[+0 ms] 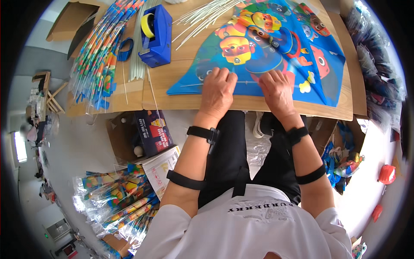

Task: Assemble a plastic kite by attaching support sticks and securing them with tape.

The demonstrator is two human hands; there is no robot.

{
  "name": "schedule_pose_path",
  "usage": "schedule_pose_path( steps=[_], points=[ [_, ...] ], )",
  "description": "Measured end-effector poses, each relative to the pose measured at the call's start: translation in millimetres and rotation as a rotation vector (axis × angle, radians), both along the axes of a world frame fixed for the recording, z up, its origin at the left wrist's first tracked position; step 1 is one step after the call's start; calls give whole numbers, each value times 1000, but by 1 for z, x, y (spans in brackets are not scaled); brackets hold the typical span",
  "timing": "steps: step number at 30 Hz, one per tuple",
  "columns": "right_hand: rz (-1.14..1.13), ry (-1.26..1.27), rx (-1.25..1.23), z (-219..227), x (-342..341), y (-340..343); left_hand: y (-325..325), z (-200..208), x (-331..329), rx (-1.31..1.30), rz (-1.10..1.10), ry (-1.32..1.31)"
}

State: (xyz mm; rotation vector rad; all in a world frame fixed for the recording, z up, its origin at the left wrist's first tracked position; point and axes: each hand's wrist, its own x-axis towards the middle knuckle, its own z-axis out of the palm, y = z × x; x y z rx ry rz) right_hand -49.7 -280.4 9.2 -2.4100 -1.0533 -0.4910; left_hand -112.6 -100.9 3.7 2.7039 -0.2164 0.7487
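A blue kite sail [189, 86] printed with cartoon dogs lies spread on the table in front of me. Along its near edge runs a thin white rod [248, 82]. My left hand [219, 93] is closed, its curled fingers pressed on the rod and the sail's edge. Farther right, my right hand [278, 90] is closed too, thumb and fingers pinching the same rod near the sail's middle. The exact grip under the fingers is partly hidden.
Loose white rods [207, 17] lie beyond the sail. A blue tape dispenser [157, 39] with yellow tape stands left of it. Rolled kites in clear sleeves [105, 47] cover the table's left; more bundles [125, 194] lie below. A dark printed box [151, 134] stands under the table's edge.
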Motion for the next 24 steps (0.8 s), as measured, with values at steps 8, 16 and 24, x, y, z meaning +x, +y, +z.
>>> schedule_pose_path(
  steps=[8,16,24],
  points=[
    [35,128,82,-7,-18,5,0,-6,-11,-72,-21,30],
    [16,167,122,-11,-16,12,3,-8,-11,-108,-26,48],
    [43,172,-17,0,-11,20,4,-7,-10,-131,-18,61]
  ],
)
